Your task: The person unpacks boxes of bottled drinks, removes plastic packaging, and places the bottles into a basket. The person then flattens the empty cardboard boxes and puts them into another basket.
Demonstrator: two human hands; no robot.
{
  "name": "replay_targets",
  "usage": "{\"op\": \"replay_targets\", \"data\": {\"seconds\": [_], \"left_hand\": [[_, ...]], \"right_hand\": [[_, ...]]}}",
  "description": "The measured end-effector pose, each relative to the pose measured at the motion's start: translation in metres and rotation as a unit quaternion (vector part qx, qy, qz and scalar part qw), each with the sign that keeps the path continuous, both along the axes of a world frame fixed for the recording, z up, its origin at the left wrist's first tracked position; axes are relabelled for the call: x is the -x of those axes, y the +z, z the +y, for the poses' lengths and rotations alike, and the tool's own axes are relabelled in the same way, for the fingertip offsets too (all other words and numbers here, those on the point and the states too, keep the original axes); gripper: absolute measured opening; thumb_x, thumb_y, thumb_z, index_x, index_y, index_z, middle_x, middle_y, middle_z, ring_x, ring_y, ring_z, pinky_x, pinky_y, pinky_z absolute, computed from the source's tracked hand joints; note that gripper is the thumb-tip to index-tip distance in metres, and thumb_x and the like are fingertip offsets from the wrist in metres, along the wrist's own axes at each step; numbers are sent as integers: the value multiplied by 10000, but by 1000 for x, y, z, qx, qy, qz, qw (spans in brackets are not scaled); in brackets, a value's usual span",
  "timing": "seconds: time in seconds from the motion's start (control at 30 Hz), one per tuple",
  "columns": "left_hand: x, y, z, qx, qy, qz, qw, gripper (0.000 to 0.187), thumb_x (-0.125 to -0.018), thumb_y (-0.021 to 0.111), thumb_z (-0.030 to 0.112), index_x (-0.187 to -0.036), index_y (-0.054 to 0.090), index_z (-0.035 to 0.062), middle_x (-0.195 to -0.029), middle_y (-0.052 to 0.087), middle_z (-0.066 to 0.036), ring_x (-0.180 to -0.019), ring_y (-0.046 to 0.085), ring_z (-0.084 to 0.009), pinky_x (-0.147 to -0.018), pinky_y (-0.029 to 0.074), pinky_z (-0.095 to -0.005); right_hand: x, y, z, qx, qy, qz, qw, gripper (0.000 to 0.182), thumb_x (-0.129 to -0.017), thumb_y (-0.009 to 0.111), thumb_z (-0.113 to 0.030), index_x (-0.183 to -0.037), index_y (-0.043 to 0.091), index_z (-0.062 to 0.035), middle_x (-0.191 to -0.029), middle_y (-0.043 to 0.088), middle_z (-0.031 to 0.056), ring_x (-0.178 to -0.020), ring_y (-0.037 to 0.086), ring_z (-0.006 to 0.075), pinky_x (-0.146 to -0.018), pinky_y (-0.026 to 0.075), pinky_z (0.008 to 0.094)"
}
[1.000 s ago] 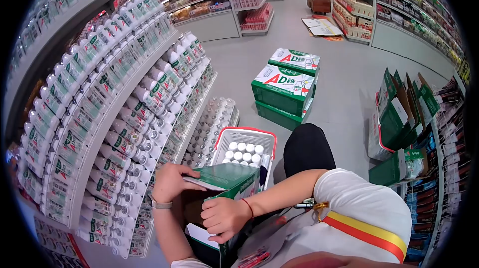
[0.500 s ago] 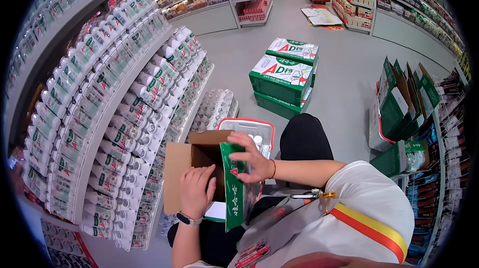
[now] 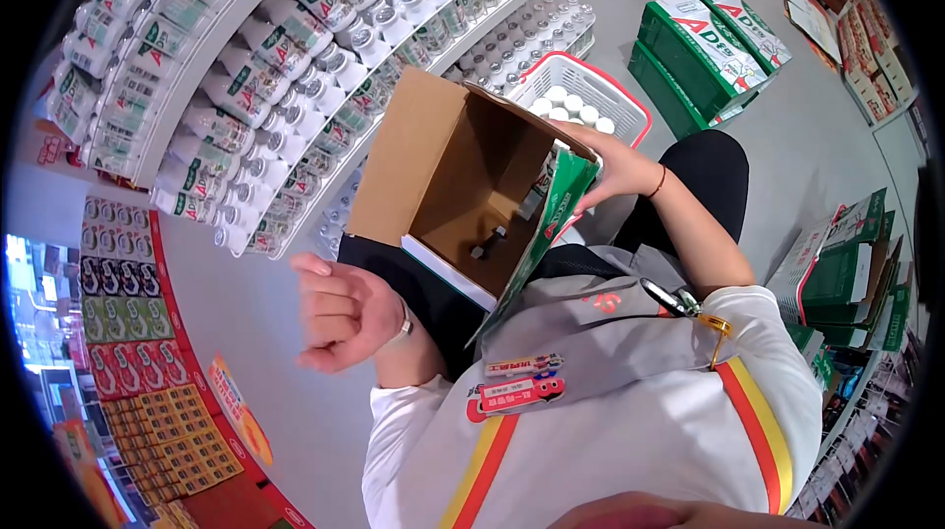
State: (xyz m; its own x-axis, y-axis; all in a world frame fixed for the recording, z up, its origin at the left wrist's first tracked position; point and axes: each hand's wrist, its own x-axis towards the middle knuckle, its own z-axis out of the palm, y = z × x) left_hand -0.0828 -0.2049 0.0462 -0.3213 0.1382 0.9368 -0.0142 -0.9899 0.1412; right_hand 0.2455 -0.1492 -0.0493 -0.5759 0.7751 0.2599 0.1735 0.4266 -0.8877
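An open cardboard box [image 3: 472, 194], brown inside with green printed sides, rests tilted over my lap, its mouth toward me. My right hand [image 3: 622, 167] grips its right edge, thumb on the green flap [image 3: 561, 196]. A brown flap [image 3: 406, 155] is folded out on the left. Small dark shapes show at the bottom of the box. Apart from it, my left hand [image 3: 346, 314] is raised on the lower left, fingers curled in with nothing visible in them. Behind the box, a white basket with a red rim [image 3: 630, 101] holds several white-capped bottles [image 3: 579, 108].
Shelves of white bottles with green labels [image 3: 295, 32] curve along the left. Green and white cartons [image 3: 694, 47] are stacked on the floor ahead. Flattened green cartons [image 3: 856, 253] stand in a basket at right. Packaged goods [image 3: 177, 431] line a red-edged display lower left.
My left hand has come off the box and moved left. The box has tipped, its inside now facing me, and my right hand has shifted to its edge. The view has turned left.
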Motion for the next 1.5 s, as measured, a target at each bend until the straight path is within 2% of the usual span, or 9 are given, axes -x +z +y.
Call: {"op": "replay_targets", "data": {"seconds": [0.2,0.27,0.33,0.43,0.53,1.0,1.13,1.27,1.5], "left_hand": [[33,-37,11,130,53,-106,984,413,-995,238,295,-654,391,121,-644,410,-17,-705,445,-171,-863,383,-375],[34,-53,6,276,66,-245,927,331,-988,293,297,-795,474,97,-821,513,-40,-870,498,-190,-874,376,-384],[48,-79,-2,305,48,-158,938,327,-980,356,358,-1070,502,80,-1103,524,-100,-1052,492,-224,-911,370,-388],[34,-85,-13,282,-60,-46,956,760,-914,442,553,-1445,164,86,-1492,204,-195,-1355,268,-308,-1092,238,-424],[37,-83,-30,383,66,64,919,790,-881,485,511,-1445,146,75,-1489,182,-184,-1344,259,-317,-1090,236,-439],[57,-91,82,377,-59,166,909,812,-612,675,-85,-1351,352,7,-1210,527,-90,-1004,564,-221,-902,470,-346],[3,-8,99,337,-61,137,929,730,-685,693,-23,-1321,336,-8,-1222,510,-127,-1076,530,-221,-923,448,-344],[-55,56,116,299,-82,181,933,684,-880,621,136,-1422,223,11,-1276,489,-151,-1117,508,-219,-968,407,-343],[-171,76,131,265,-196,233,915,605,-943,476,123,-1456,159,71,-1407,357,-168,-1286,384,-276,-1069,373,-441]], "right_hand": [[7,-7,-16,-89,-62,-47,993,991,-543,884,-248,-1398,407,-94,-1374,477,127,-1249,474,275,-1035,377,364],[-4,-11,-22,-115,-74,-38,990,907,-551,875,-235,-1352,473,-89,-1338,517,126,-1205,518,288,-1001,415,353],[-12,-1,-36,-186,-75,-36,979,647,-694,785,-215,-1257,538,-15,-1239,586,159,-1118,578,303,-962,438,375],[-26,18,-60,-238,-82,35,967,380,-800,651,-97,-1171,610,-29,-1245,586,166,-1152,571,318,-968,445,396],[-43,24,-75,-297,-106,149,937,355,-864,610,-98,-1213,577,-41,-1181,620,180,-1105,596,318,-962,449,405],[-59,56,-112,-110,-172,217,955,552,-684,826,-59,-1175,578,-18,-1120,624,52,-1014,557,116,-854,463,281],[-83,42,-98,49,-246,182,951,547,-722,816,-211,-1157,563,3,-1119,625,91,-1006,574,137,-878,455,270],[-96,51,-103,-5,-238,156,959,661,-685,837,-320,-1155,544,42,-1121,618,140,-1011,575,150,-880,457,279],[-244,93,-156,-170,-592,245,749,398,-805,751,-248,-1041,627,48,-950,673,77,-839,615,109,-761,515,271]]}}
